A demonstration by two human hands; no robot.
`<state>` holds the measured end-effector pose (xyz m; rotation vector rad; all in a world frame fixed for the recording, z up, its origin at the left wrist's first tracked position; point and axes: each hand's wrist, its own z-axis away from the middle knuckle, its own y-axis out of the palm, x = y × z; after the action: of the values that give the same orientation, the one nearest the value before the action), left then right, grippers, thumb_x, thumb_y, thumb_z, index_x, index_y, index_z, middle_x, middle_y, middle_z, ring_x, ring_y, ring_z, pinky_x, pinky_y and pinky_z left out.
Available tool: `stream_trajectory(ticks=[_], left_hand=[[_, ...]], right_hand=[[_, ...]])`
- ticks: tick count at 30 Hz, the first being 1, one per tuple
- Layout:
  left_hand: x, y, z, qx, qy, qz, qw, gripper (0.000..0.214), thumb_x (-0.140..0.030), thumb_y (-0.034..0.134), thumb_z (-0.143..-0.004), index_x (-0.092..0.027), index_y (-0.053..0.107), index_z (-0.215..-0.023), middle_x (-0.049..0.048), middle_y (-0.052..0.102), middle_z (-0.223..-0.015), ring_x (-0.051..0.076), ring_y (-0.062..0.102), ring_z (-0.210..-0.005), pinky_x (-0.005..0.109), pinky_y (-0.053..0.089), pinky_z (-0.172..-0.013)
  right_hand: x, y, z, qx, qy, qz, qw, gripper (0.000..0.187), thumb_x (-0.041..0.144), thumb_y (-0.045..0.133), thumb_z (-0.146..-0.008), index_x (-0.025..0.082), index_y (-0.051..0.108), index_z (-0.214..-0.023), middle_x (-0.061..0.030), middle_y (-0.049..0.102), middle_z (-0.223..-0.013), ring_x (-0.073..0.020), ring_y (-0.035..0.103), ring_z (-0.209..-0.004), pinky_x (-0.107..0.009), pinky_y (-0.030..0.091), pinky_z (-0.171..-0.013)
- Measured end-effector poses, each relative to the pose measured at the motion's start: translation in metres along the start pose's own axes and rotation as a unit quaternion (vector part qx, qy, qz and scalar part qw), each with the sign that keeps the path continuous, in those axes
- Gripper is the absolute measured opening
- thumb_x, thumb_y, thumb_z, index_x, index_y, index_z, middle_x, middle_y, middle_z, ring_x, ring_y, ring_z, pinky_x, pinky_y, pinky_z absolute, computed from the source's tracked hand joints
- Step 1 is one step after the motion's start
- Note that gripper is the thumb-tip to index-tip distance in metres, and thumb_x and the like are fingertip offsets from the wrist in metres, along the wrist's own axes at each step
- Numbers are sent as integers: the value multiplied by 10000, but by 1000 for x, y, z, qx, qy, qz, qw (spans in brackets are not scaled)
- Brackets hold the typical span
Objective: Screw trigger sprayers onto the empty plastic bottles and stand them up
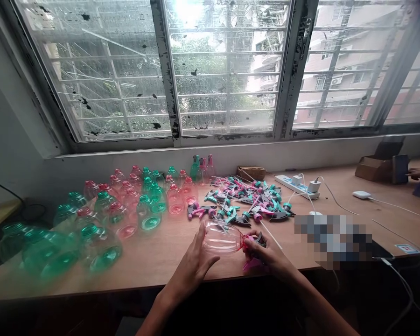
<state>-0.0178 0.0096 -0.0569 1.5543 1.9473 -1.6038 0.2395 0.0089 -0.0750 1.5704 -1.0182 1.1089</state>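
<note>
A clear pink bottle (223, 236) lies sideways in front of me, above the table's front edge. My left hand (192, 262) cups its base end, with the fingers behind it and the thumb held away below. At the neck, my right hand (268, 254) is closed around a pink and black trigger spray head (255, 264), which meets the bottle's mouth; the fingers partly hide the joint. Just beyond the bottle spreads a pile of loose trigger spray heads (247, 198) in pink, teal and black, some with white tubes.
Open green bottles (103, 252) and pink bottles (176, 199) crowd the left of the table (154, 261). Several bottles with spray heads (203, 169) stand at the back. A power strip (296, 185), cables, and a cardboard box (376, 167) are to the right; a blurred patch covers something nearer.
</note>
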Motion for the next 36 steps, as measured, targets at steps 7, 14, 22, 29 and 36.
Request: stream_trajectory(ticks=[7,14,22,29,36], left_hand=[[-6,-5,-2,-12,-27,-4,1000,761,-445,586,-942,-298,170,-1562,82,255,-1626,320,262,-1479,480,223,-1214],[-5,-3,0,-11,-11,24,1000,856,-382,620,-934,-357,41,-1564,74,247,-1624,284,301,-1468,448,318,-1179],[-5,-4,-2,-24,-9,-35,999,843,-407,642,-916,-337,107,-1564,78,270,-1617,315,269,-1478,486,275,-1195],[0,-1,-1,-15,-5,-8,1000,963,-395,681,-889,-340,-1,-1567,85,168,-1650,305,279,-1476,479,283,-1193],[-3,-3,-1,-19,-25,-13,999,853,-412,647,-910,-314,112,-1568,88,233,-1633,327,255,-1481,501,258,-1199]], right_hand=[[-1,-1,1,4,7,-7,1000,340,426,766,-835,177,577,-969,5,693,-713,-147,650,-595,-263,489,-581],[-3,-1,-1,-9,-7,-17,1000,322,429,743,-856,179,578,-975,6,686,-730,-143,638,-597,-267,489,-587],[1,2,2,-9,-6,13,1000,322,430,763,-834,180,594,-944,17,667,-683,-147,626,-586,-268,498,-576],[-1,0,1,0,-3,2,1000,322,430,760,-837,185,590,-957,16,684,-694,-145,638,-576,-259,494,-568],[2,2,1,-7,8,13,1000,384,470,801,-776,195,598,-950,9,699,-675,-159,644,-564,-265,494,-556]])
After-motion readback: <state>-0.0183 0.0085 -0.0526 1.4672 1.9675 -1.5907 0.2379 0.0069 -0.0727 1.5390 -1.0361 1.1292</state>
